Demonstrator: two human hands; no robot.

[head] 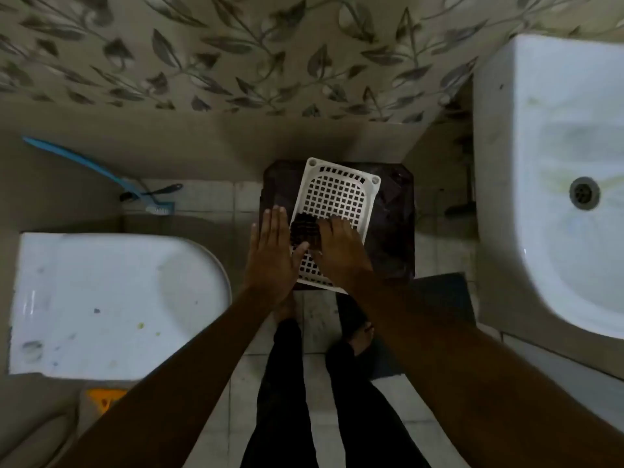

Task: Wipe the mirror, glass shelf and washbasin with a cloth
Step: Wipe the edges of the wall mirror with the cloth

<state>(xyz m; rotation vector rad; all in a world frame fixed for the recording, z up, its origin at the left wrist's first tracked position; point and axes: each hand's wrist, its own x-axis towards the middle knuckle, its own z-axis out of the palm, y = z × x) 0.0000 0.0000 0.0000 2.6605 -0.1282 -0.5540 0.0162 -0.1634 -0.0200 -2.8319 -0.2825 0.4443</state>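
Note:
A small dark checked cloth (305, 234) lies on a white plastic lattice tray (337, 197), which rests on a dark stool (395, 231) against the wall. My right hand (341, 251) lies over the tray with its fingers on the cloth's right edge; whether it pinches the cloth I cannot tell. My left hand (271, 255) is flat with straight fingers beside the cloth's left side, thumb near the tray. The white washbasin (540, 163) with its metal drain (584, 193) is at the right. Mirror and glass shelf are out of view.
A white toilet tank lid (111, 298) sits at the left. A blue toilet brush (101, 173) leans in the corner behind it. Leaf-patterned tiles (236, 52) cover the wall. My legs and feet stand on the tiled floor, beside a dark mat (442, 298).

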